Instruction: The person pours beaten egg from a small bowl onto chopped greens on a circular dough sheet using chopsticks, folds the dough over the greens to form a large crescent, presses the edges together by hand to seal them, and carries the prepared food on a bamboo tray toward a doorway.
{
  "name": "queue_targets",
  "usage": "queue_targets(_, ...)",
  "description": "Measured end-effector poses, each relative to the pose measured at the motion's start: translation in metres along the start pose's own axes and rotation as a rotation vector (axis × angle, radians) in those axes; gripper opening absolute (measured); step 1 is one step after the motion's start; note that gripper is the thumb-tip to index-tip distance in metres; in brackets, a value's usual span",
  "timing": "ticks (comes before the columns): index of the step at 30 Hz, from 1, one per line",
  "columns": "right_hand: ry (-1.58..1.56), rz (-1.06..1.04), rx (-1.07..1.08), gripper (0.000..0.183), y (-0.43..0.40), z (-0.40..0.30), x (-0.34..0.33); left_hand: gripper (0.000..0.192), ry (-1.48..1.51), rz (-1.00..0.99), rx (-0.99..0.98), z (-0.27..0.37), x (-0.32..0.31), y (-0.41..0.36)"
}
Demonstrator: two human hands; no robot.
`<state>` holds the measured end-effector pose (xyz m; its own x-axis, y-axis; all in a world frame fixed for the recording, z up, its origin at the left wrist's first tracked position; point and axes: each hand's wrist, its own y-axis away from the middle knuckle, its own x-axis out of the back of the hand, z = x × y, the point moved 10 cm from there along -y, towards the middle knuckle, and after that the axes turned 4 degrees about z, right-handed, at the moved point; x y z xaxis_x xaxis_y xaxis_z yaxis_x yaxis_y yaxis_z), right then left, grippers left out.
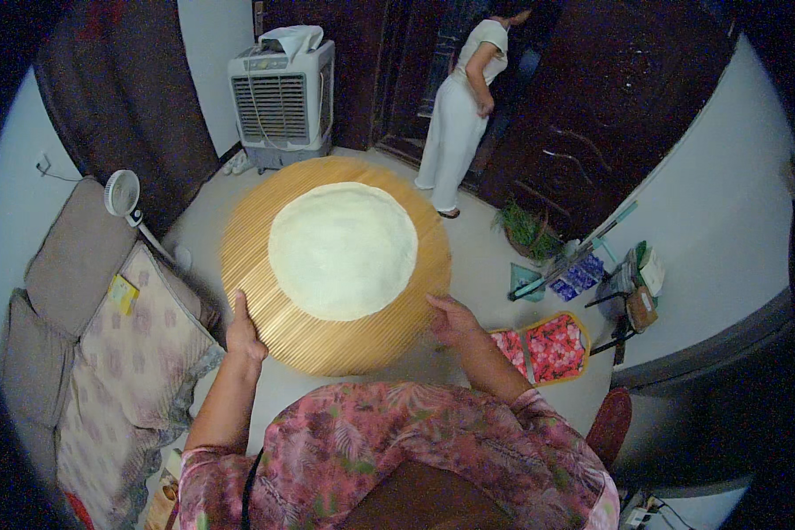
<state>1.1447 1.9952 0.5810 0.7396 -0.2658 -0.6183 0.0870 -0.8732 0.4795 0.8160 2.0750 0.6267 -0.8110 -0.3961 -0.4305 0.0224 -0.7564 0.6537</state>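
Note:
Between my hands is a round slatted tray point(371, 344), yellow-brown and apparently bamboo or reed. A large, flat, pale round sheet of dough point(342, 252) lies on it, a little above the middle. My left hand point(244, 332) grips the tray's lower left rim, thumb on top and the other fingers hidden beneath. At the right rim, my right hand point(452, 320) holds on with its thumb uppermost; its fingers are blurred. The tray is held in front of my body, over the floor.
A sofa point(119, 371) and a white standing fan point(123, 193) are on the left. Ahead stand an air cooler point(270, 106) and another person point(460, 112) by dark doors. A potted plant point(529, 230), mop point(536, 286) and red floral cushion point(556, 346) lie to the right.

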Motion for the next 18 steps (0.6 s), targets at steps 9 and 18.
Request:
queue_targets(9, -0.265, 0.262, 0.128, 0.039, -0.068, -0.088, 0.185, 0.057, -0.157, -0.161, 0.096, -0.068, -0.19, -0.111)
queue_targets(18, -0.311, 0.296, 0.449, 0.046, -0.053, -0.298, 0.374, 0.062, -0.468, -0.365, 0.148, -0.193, -0.442, -0.191)
